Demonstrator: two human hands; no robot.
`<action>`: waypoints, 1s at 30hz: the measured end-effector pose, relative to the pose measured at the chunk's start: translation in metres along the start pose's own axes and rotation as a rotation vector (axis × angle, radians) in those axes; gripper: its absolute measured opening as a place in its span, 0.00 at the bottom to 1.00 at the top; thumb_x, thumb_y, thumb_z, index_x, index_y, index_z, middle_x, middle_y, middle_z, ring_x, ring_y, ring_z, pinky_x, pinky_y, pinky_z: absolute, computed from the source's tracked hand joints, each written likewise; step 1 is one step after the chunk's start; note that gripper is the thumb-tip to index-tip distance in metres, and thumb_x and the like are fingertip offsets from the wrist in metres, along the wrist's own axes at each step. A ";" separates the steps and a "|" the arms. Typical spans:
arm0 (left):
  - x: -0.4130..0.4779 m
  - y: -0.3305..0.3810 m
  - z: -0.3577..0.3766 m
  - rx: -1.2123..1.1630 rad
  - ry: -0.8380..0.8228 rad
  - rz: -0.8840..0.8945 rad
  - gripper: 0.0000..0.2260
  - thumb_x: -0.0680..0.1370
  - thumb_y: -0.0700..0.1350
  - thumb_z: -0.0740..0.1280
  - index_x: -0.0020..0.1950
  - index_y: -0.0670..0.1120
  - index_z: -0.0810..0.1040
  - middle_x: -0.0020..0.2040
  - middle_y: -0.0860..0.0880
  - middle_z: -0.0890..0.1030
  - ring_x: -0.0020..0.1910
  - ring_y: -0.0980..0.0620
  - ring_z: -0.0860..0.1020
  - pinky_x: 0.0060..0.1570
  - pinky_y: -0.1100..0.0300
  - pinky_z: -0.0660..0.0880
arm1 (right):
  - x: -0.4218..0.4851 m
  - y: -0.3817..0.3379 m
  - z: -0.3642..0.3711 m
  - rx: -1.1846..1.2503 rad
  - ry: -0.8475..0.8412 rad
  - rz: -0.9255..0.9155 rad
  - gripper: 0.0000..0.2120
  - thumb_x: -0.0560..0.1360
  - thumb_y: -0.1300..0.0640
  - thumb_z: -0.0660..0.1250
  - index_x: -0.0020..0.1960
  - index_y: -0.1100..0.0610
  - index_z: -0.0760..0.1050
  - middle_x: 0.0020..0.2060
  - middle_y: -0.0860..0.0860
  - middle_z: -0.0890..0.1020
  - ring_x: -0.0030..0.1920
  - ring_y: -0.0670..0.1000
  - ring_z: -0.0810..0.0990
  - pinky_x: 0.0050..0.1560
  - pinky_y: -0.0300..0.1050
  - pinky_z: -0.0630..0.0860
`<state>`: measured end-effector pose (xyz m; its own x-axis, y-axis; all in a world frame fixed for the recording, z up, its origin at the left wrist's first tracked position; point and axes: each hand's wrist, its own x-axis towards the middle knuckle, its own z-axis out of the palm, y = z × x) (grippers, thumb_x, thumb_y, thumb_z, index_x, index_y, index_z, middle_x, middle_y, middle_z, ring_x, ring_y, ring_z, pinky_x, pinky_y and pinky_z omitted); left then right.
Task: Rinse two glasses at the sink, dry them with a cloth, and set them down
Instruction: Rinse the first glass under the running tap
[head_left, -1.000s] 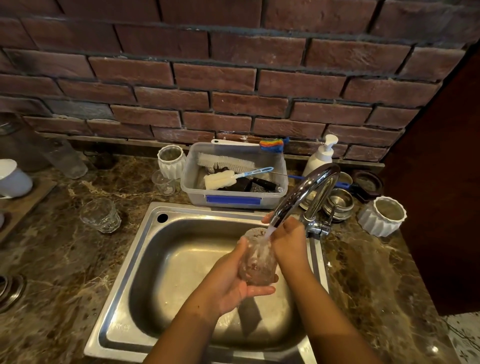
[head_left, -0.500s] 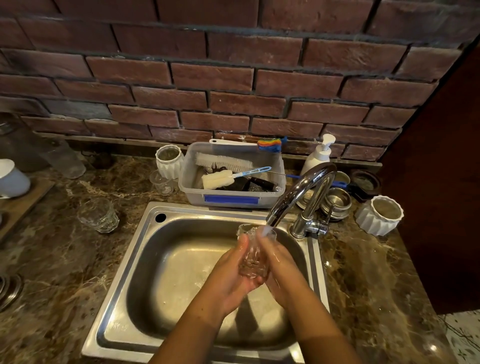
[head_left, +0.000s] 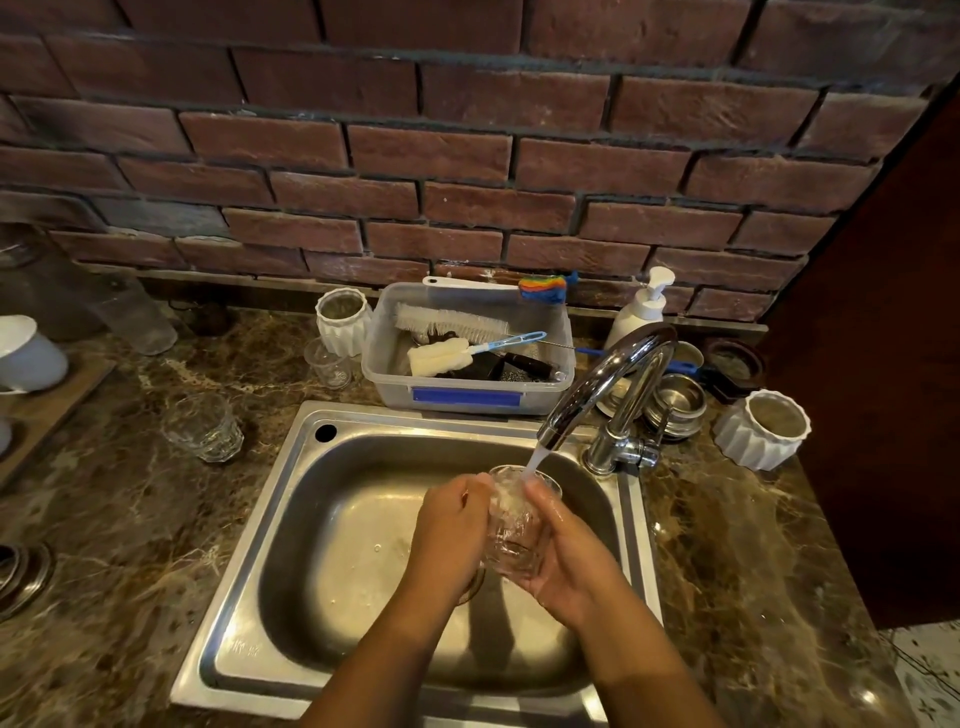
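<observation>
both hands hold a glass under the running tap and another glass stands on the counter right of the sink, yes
Not quite. In the head view the left hand and right hand do hold the glass under the running tap, but the other glass stands on the counter left of the sink, not right.

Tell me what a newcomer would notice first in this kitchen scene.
At centre, the left hand and right hand hold a glass under the running tap, over the steel sink. Behind the sink a clear tub holds brushes, and a second glass stands on the marble counter to the left.
</observation>
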<state>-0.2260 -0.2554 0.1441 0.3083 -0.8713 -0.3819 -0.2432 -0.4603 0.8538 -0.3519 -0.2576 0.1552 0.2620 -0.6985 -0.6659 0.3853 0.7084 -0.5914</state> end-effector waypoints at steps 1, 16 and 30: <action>0.000 -0.001 0.001 -0.017 -0.001 -0.021 0.16 0.86 0.52 0.56 0.49 0.50 0.82 0.48 0.47 0.82 0.46 0.53 0.81 0.37 0.66 0.74 | 0.001 0.003 -0.001 0.014 0.003 0.048 0.24 0.70 0.46 0.74 0.62 0.57 0.81 0.55 0.60 0.86 0.56 0.62 0.85 0.54 0.59 0.81; -0.009 -0.011 0.003 -0.532 -0.214 -0.332 0.22 0.86 0.57 0.54 0.57 0.48 0.85 0.52 0.47 0.88 0.58 0.48 0.83 0.52 0.51 0.77 | -0.004 0.014 0.000 -0.576 0.176 -0.360 0.33 0.66 0.58 0.81 0.64 0.45 0.69 0.55 0.47 0.83 0.56 0.50 0.83 0.55 0.52 0.81; -0.007 -0.008 -0.003 -0.652 -0.177 -0.110 0.15 0.84 0.53 0.60 0.62 0.54 0.84 0.58 0.50 0.86 0.60 0.52 0.83 0.56 0.56 0.80 | 0.010 0.012 -0.012 -0.730 -0.014 -0.511 0.41 0.64 0.54 0.82 0.71 0.42 0.66 0.60 0.41 0.80 0.61 0.42 0.80 0.58 0.40 0.80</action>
<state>-0.2241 -0.2450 0.1413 0.1310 -0.8654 -0.4837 0.4015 -0.3997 0.8240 -0.3557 -0.2549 0.1365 0.2256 -0.9444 -0.2390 -0.2004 0.1951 -0.9601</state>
